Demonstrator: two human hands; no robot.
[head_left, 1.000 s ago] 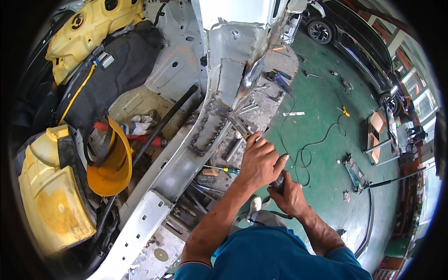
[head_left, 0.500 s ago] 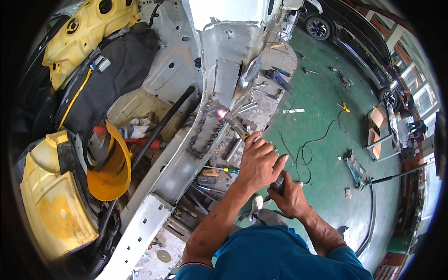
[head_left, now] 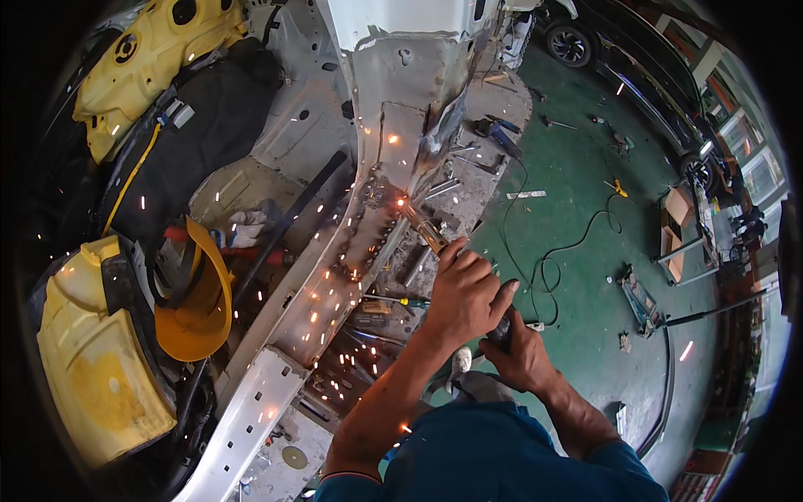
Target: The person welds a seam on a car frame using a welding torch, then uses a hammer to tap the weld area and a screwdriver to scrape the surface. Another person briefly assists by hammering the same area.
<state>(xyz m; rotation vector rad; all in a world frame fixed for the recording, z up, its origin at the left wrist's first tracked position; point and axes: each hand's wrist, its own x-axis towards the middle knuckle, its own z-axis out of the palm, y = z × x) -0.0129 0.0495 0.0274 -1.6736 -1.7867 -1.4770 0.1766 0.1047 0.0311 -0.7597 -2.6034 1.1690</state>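
Both my hands are closed on a welding torch, whose neck slants up and left to the grey car body pillar. My left hand wraps the front of the torch. Behind it, my right hand grips the dark handle. A small orange-white glow sits at the nozzle tip, where the pillar meets the sill. Rows of dark weld spots run below the tip. Sparks fly over the sill, my left forearm and the tools. Whether the nozzle touches the metal, I cannot tell.
A yellow welding mask lies inside the body at left, near white gloves and a black bar. Hand tools and an angle grinder lie beyond the sill. A cable loops across the green floor.
The pinkish glow at the nozzle has become a small orange-white point. Sparks now scatter widely, and the picture is darker. Both hands keep nearly the same place on the torch.
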